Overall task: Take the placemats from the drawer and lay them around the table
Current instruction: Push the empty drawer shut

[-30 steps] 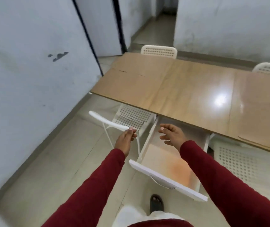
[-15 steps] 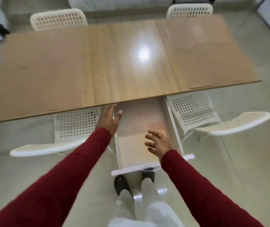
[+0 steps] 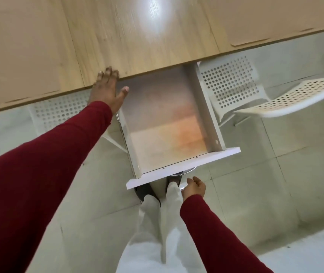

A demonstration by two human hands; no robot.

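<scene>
My left hand (image 3: 106, 89), grip spread flat on the desk (image 3: 137, 36) edge, lies nearest the open drawer (image 3: 182, 166); my right hand (image 3: 193, 187) hangs relaxed below its front.

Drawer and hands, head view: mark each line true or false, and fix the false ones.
1. The drawer under the table is pulled out. True.
2. The left hand grips the drawer front. False: it rests with straight fingers at the table edge, beside the drawer's left wall.
3. The right hand holds a placemat. False: it holds nothing and hangs loosely curled below the drawer front.
4. A white perforated chair stands to the right of the drawer. True.
5. Plates are set on the table. False: no plates show on the part in view.
</scene>
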